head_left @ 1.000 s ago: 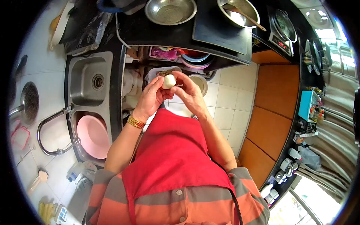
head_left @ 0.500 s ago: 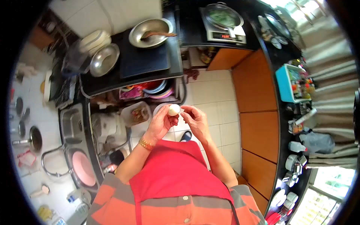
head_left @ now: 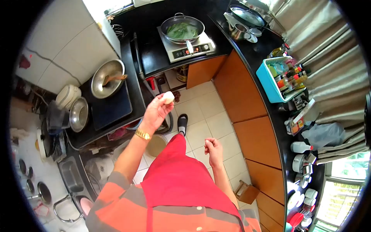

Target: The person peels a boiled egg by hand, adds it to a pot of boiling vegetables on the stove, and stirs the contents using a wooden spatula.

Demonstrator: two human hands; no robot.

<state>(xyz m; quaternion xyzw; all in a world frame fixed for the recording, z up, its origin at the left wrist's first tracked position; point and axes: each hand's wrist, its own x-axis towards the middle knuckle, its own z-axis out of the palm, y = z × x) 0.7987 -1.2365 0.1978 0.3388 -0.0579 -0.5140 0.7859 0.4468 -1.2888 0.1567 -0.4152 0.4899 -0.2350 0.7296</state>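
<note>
My left hand, a gold watch band on its wrist, is stretched forward with its fingers closed round a small white, rounded thing that looks like a peeled egg. Lower and to the right, my right hand hangs apart from it, fingers curled in, with nothing visible in it. Farther forward, a pan holding green leaves sits on a lit induction cooker. On the left counter is a metal colander with a wooden-handled utensil in it.
A metal bowl stands by a dark flat board. Along the right counter are a blue basket of bottles, a white bottle and pots. A cabinet door stands ajar below the cooker; a small wooden stool is on the floor.
My hands have separated: the left has moved forward with the white egg-like thing, the right has dropped back. My body has stepped forward, and the cooker is nearer.
</note>
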